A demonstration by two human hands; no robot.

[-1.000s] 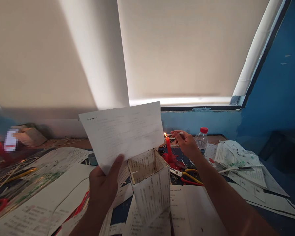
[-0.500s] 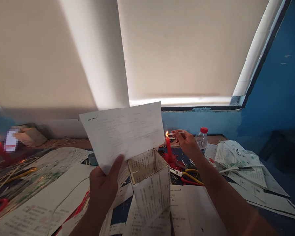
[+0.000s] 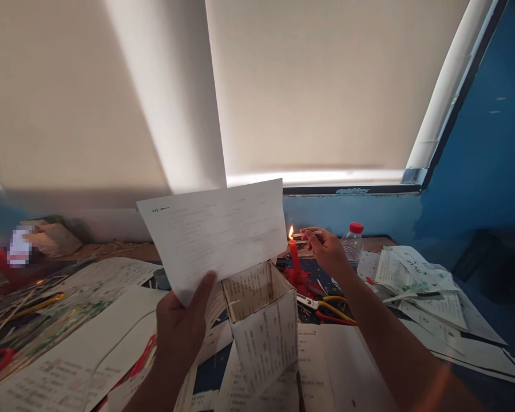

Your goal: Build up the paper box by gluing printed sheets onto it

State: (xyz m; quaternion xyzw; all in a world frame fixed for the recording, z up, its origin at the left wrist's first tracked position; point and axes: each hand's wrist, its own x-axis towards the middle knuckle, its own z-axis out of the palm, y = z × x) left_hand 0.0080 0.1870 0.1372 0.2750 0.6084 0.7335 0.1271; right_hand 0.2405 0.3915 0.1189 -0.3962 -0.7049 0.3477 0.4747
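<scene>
My left hand (image 3: 182, 320) is closed on a sheet of paper (image 3: 223, 229), thumb on its near face; the sheet stands tilted behind an open-topped box (image 3: 268, 332) covered in printed paper. Between the fingers of my right hand (image 3: 328, 249) is a thin white stick (image 3: 311, 233). The stick's tip reaches into the flame of a red candle (image 3: 294, 257), which stands upright in a puddle of red wax (image 3: 301, 280). Whether the sheet touches the box rim I cannot tell.
Pliers (image 3: 326, 306) with yellow and red handles lie right of the box. A red-capped bottle (image 3: 353, 246) stands behind my right wrist. Paper scraps (image 3: 420, 280) are piled at right. Another lit red candle (image 3: 0, 263) burns at far left, near printed sheets (image 3: 111, 326).
The candle flame by the stick is taller. The paper in my left hand has shifted very slightly; both hands stay nearly in place.
</scene>
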